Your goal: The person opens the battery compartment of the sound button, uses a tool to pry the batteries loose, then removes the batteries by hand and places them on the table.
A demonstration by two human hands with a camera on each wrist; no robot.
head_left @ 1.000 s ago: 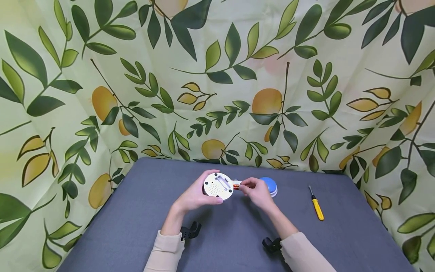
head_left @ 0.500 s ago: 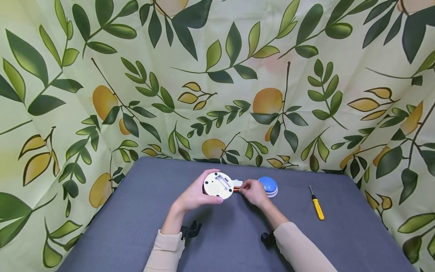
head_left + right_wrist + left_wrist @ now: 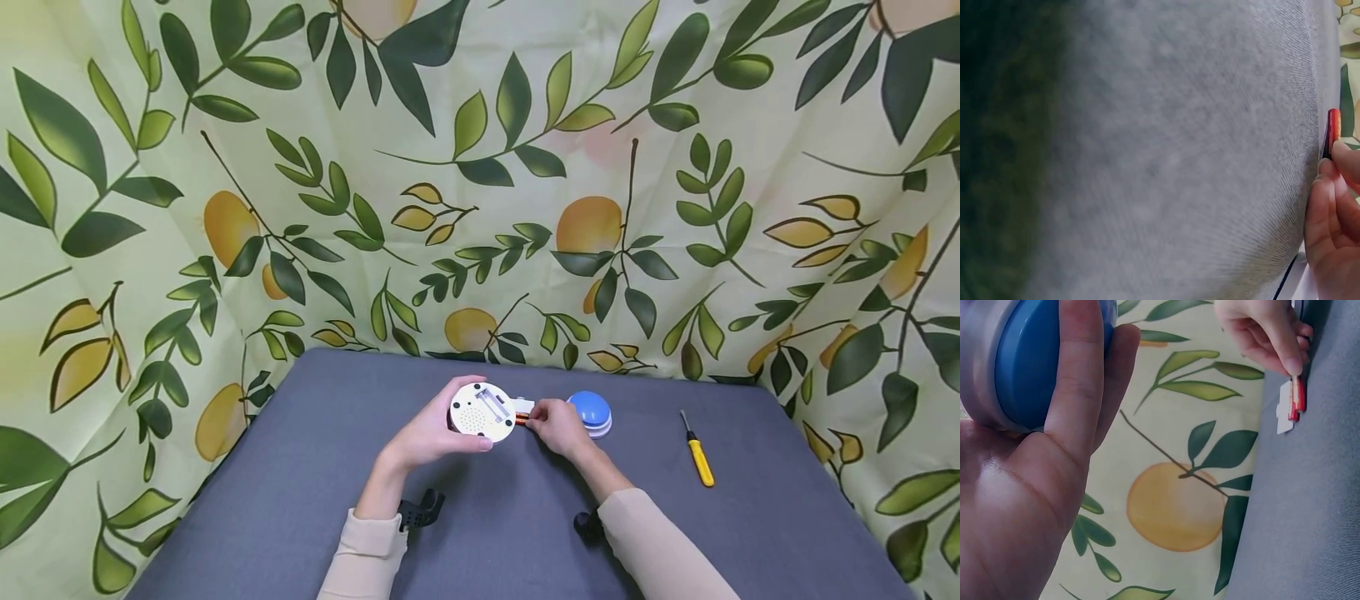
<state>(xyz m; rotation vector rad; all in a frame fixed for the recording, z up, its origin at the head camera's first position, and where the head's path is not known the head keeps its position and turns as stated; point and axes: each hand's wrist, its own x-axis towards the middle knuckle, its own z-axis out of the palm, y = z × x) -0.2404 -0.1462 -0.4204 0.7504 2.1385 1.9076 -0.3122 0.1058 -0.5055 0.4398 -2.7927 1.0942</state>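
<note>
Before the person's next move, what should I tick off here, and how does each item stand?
1. Round device gripped by the left hand: ok.
2. Battery compartment uncovered, facing the head camera: ok.
3. Red battery pinched by the right hand: ok.
4. Battery seated in the compartment: not ok, it looks empty.
5. Polarity marks readable: cannot tell, too small.
6. Screwdriver apart from both hands: ok.

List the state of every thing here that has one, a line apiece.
Held device: underside showing, battery bay uncovered
Left hand: gripping the held device
Right hand: pinching at the red batteries
Red batteries: side by side
White flat piece: detached, beside the batteries
Blue-domed device: upright on table
Screwdriver: lying down, untouched
</note>
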